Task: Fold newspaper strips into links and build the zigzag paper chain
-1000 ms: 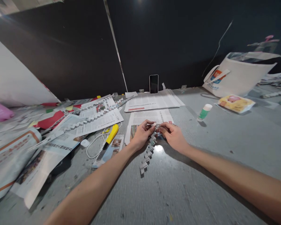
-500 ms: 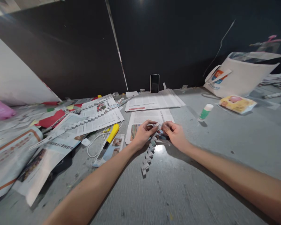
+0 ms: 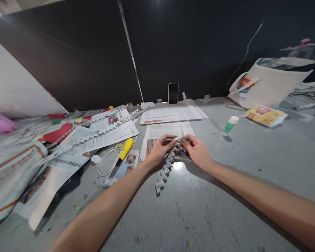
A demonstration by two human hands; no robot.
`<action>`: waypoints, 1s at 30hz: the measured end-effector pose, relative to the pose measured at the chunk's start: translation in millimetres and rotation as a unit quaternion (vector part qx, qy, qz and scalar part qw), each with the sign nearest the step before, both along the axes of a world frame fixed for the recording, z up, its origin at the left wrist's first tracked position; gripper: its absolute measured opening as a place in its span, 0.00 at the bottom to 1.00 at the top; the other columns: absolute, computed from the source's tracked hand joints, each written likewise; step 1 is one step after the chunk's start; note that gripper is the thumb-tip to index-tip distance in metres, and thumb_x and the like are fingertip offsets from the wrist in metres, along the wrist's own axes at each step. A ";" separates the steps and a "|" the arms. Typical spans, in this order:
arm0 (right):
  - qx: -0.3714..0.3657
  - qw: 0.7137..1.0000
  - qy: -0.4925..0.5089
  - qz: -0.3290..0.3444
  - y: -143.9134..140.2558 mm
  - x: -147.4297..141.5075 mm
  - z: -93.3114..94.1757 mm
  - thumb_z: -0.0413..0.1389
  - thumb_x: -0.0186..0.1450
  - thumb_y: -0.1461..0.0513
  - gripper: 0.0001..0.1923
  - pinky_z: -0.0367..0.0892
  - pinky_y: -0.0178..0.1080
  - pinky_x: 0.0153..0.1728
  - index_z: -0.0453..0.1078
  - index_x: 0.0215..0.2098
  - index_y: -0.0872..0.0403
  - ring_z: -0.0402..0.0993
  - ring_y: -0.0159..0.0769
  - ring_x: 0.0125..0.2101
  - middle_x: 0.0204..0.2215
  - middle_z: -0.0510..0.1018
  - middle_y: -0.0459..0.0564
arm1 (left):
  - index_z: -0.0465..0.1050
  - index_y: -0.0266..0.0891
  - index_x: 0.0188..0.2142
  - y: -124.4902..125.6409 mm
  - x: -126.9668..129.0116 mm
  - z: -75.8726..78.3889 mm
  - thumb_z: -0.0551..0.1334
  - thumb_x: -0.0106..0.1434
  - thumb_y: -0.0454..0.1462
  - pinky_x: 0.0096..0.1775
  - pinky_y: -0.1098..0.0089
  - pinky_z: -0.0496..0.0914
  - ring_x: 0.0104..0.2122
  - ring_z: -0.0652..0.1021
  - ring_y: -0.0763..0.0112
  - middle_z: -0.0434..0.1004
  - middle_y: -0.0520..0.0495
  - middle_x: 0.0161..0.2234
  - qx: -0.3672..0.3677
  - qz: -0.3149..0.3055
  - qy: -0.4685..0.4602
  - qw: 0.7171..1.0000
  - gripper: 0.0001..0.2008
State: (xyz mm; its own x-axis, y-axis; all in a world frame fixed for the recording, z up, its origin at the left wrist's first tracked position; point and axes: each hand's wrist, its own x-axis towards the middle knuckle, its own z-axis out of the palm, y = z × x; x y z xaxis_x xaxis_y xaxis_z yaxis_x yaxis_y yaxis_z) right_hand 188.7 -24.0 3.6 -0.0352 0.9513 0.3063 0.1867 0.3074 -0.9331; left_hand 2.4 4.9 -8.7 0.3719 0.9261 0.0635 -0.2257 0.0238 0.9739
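On the grey table (image 3: 225, 196) littered with newspaper, the left hand (image 3: 160, 149) and right hand (image 3: 196, 151) both pinch the folded paper chain (image 3: 164, 171) (its tail lying loose), so a slipped pinch could undo the newest fold.

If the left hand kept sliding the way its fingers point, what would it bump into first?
The left hand points right, so it would likely meet the right hand first; both already pinch the folded paper chain between them.

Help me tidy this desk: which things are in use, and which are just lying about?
In use: left hand, right hand, folded paper chain, newspaper sheet.
Lying about: glue stick, yellow knife, phone, white cable, tote bag, snack packet.
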 end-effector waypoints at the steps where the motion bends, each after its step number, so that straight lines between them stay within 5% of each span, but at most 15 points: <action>1: 0.002 1.000 -0.005 -0.001 -0.4 -0.3 0.3 0.57 0.70 0.41 0.24 0.67 0.40 0.29 0.72 0.32 0.51 0.68 0.37 0.25 0.23 0.72 0.46 | 0.81 0.39 0.49 0.0 -0.2 0.2 0.77 0.58 0.49 0.38 0.70 0.71 0.33 0.79 0.71 0.83 0.46 0.37 0.002 -0.002 -0.002 1.000 0.24; 8: 0.001 1.000 -0.012 -0.009 -1.6 -3.2 -2.2 0.58 0.71 0.44 0.19 0.67 0.40 0.30 0.74 0.40 0.51 0.72 0.36 0.26 0.28 0.79 0.48 | 0.79 0.37 0.48 1.7 0.9 -1.1 0.79 0.56 0.48 0.38 0.70 0.73 0.33 0.81 0.70 0.83 0.46 0.35 -0.047 0.000 -0.039 0.998 0.26; 18: -0.016 0.999 0.014 -0.024 0.6 -1.6 -3.2 0.62 0.66 0.42 0.23 0.66 0.39 0.30 0.70 0.32 0.51 0.71 0.36 0.26 0.26 0.77 0.47 | 0.75 0.37 0.48 2.0 -0.4 -0.3 0.80 0.54 0.47 0.33 0.72 0.72 0.29 0.80 0.71 0.82 0.47 0.31 -0.089 -0.014 -0.066 0.994 0.28; 30: -0.017 0.999 0.034 0.005 0.2 -1.4 -0.7 0.64 0.65 0.43 0.22 0.67 0.39 0.29 0.68 0.30 0.50 0.72 0.36 0.26 0.25 0.78 0.48 | 0.74 0.37 0.44 -0.5 1.6 3.3 0.79 0.54 0.50 0.35 0.70 0.71 0.28 0.79 0.71 0.81 0.47 0.31 -0.053 -0.010 -0.028 0.998 0.28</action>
